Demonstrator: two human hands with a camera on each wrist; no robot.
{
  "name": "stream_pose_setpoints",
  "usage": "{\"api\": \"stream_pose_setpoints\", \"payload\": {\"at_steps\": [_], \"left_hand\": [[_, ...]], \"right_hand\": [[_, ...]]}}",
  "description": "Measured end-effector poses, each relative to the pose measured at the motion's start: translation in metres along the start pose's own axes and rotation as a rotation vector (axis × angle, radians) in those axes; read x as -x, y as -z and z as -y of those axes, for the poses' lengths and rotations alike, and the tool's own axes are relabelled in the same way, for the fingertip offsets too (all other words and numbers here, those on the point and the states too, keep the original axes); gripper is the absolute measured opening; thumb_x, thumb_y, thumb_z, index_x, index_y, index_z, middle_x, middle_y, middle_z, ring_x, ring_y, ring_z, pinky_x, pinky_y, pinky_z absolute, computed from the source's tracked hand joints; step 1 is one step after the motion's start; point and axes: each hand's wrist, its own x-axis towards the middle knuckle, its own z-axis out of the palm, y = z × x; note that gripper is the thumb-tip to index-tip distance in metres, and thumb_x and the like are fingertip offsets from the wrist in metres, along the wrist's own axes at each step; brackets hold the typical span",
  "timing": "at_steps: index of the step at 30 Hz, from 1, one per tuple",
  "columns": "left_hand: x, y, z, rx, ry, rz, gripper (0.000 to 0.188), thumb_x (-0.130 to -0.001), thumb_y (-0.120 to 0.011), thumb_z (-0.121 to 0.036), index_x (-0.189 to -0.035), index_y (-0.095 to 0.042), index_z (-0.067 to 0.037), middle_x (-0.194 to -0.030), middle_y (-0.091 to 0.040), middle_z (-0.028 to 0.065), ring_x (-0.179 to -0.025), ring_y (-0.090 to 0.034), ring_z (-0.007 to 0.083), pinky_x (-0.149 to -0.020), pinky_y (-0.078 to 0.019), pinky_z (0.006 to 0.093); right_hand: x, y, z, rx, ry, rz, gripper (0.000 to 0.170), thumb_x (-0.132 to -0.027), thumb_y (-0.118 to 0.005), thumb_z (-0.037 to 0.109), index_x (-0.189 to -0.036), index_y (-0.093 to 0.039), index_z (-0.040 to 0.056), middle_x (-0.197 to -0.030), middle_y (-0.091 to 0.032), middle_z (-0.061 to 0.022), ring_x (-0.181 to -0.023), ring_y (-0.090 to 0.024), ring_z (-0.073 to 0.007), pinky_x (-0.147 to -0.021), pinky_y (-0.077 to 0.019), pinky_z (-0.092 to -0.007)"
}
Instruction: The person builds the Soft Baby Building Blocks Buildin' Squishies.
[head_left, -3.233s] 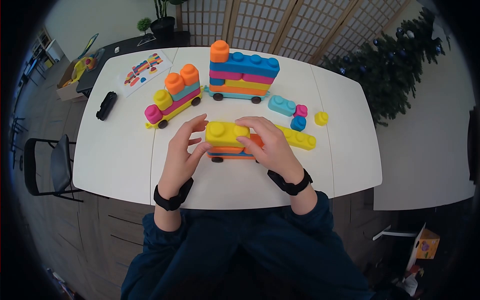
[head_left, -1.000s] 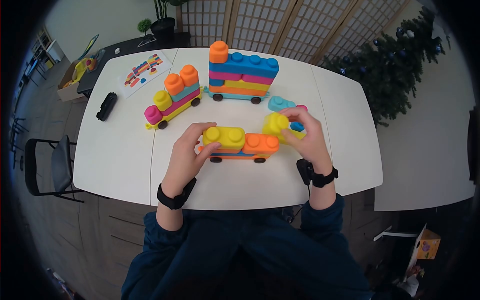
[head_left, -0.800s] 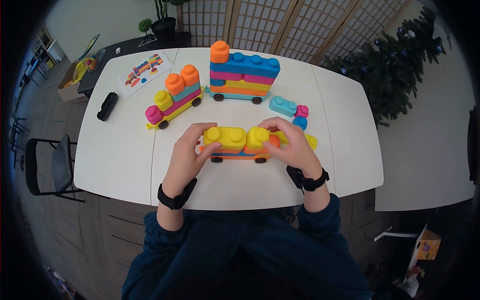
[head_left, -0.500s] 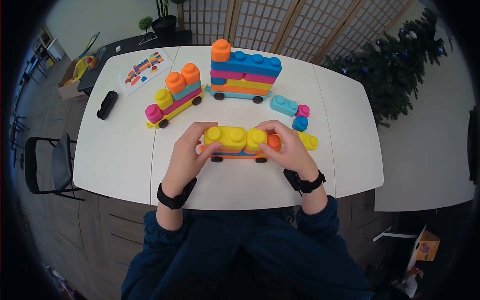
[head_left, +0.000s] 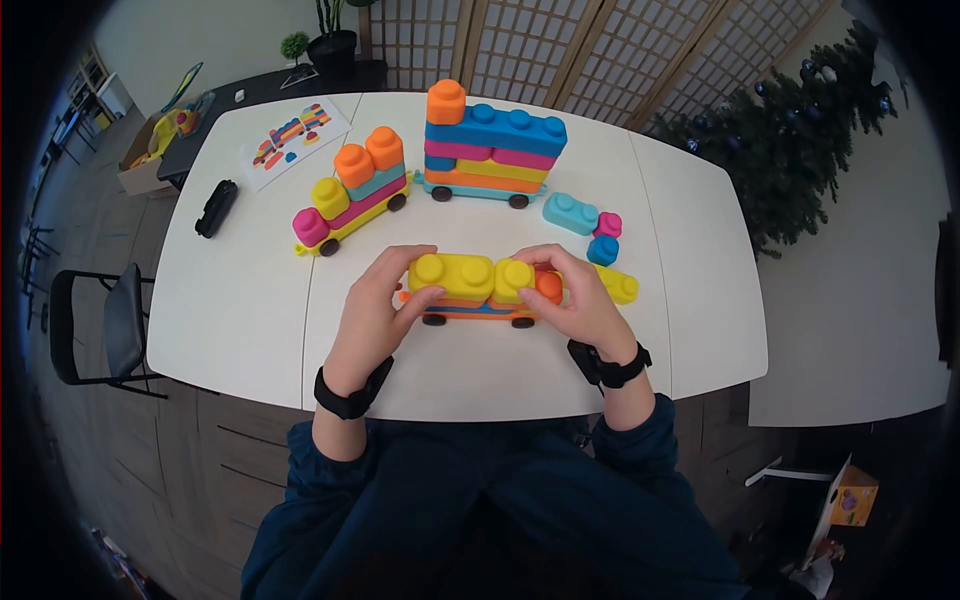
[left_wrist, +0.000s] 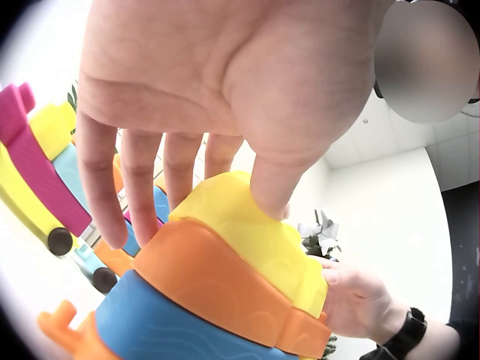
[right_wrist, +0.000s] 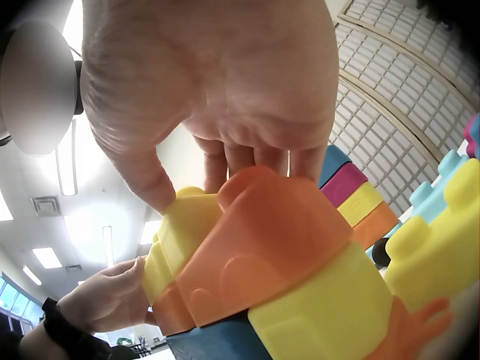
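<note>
In the head view a wheeled block car stands before the person, topped by a long yellow block (head_left: 452, 276) at its left and a small yellow block (head_left: 513, 280) beside it. An orange stud (head_left: 547, 286) shows at the right end. The left hand (head_left: 372, 308) grips the long yellow block between thumb and fingers. With thumb and fingers, the right hand (head_left: 583, 302) pinches the small yellow block. Orange (left_wrist: 217, 277) and blue (left_wrist: 172, 322) layers lie beneath the yellow in the left wrist view. The right wrist view shows a yellow block (right_wrist: 322, 311) under the orange one (right_wrist: 262, 240).
Farther back on the table (head_left: 240, 340) stand a tall block car (head_left: 495, 130) and a yellow-based one (head_left: 350, 212). Loose teal (head_left: 571, 213), pink (head_left: 609, 225), blue (head_left: 603, 250) and yellow (head_left: 618, 284) blocks lie to the right. A picture sheet (head_left: 295, 140) and black case (head_left: 216, 208) are left.
The right hand has brought the small yellow block from the right onto the car, beside the long yellow one. The long yellow block, earlier held in both hands, now sits on the car under the left hand.
</note>
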Motion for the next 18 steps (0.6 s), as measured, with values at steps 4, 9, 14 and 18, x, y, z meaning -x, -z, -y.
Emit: {"api": "stream_pose_setpoints", "payload": {"at_steps": [4,9,14,18], "left_hand": [[0.001,0.0,-0.002,-0.041,-0.027,-0.027,0.04,-0.091,-0.078,-0.022,-0.126,-0.063,-0.006,-0.12,-0.069,0.013,-0.104,-0.068,0.0333,-0.084,-0.0552,0.0377],[0.001,0.0,0.0,-0.046,-0.006,-0.008,0.043,-0.092,-0.077,-0.018,-0.131,-0.063,-0.008,-0.119,-0.069,0.0115,-0.105,-0.068,0.0281,-0.087,-0.0555,0.0378],[0.0,0.0,-0.003,-0.038,-0.016,-0.026,0.04,-0.091,-0.078,-0.022,-0.125,-0.064,-0.006,-0.117,-0.069,0.0134,-0.102,-0.068,0.0342,-0.083,-0.0549,0.0383],[0.0,0.0,-0.002,-0.038,-0.026,-0.029,0.04,-0.091,-0.078,-0.023,-0.125,-0.064,-0.006,-0.118,-0.069,0.0131,-0.102,-0.068,0.0339,-0.084,-0.0549,0.0381]], "right_hand": [[0.001,0.01,-0.002,0.052,-0.017,0.011,0.034,-0.09,-0.076,0.013,-0.119,-0.064,0.0024,-0.116,-0.071,-0.0136,-0.103,-0.07,-0.0298,-0.093,-0.0542,-0.0358],[0.006,0.048,-0.031,0.426,-0.069,-0.21,0.036,-0.091,-0.076,0.021,-0.12,-0.067,0.0033,-0.116,-0.072,-0.0154,-0.105,-0.069,-0.033,-0.093,-0.0546,-0.0408],[0.02,0.089,-0.08,0.866,-0.324,-0.374,0.037,-0.09,-0.076,0.028,-0.116,-0.069,0.0027,-0.111,-0.073,-0.0164,-0.103,-0.07,-0.0352,-0.09,-0.0554,-0.0443],[0.026,0.097,-0.105,0.823,-0.426,-0.298,0.038,-0.089,-0.077,0.033,-0.111,-0.07,0.0025,-0.109,-0.074,-0.0163,-0.099,-0.071,-0.0341,-0.086,-0.0566,-0.0421]]}}
